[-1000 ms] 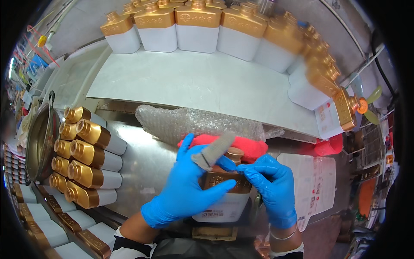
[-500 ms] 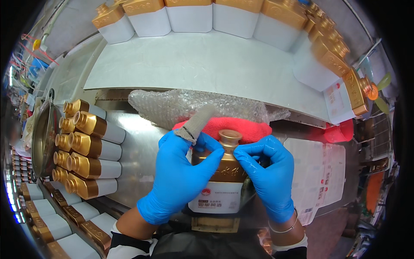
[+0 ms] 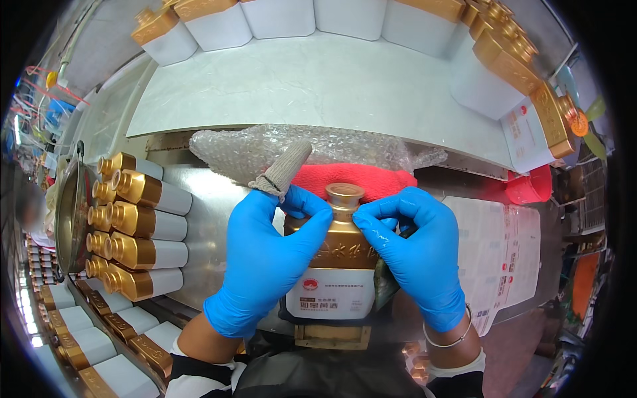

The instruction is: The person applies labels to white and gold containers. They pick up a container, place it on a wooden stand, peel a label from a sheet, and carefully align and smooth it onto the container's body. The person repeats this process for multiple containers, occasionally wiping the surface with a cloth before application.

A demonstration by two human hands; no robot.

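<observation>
A bottle [image 3: 330,288] with a gold shoulder and a white, printed lower part stands upright in front of me. My left hand [image 3: 265,249], in a blue glove, pinches thumb against fingers at the left of its gold neck [image 3: 344,199]. A grey knitted finger sleeve [image 3: 285,169] covers the raised index finger. From the opposite side my right hand [image 3: 418,249], also blue-gloved, has its fingertips closed just right of the neck. Anything thin between either set of fingertips is too small to make out. Behind the bottle lies a red cloth [image 3: 352,179].
Stacked gold-and-white bottles [image 3: 149,225] lie on the left, with more in trays [image 3: 99,351] below. Bubble wrap [image 3: 265,152] runs along a pale raised board [image 3: 298,86], lined with bottles. At right are a printed plastic sheet [image 3: 494,252] and a red cup [image 3: 531,186].
Both hands and the bottle sit slightly higher in the picture, and the view has shifted a little. The grey-sleeved finger leans further left. My fingertips stay closed beside the neck.
</observation>
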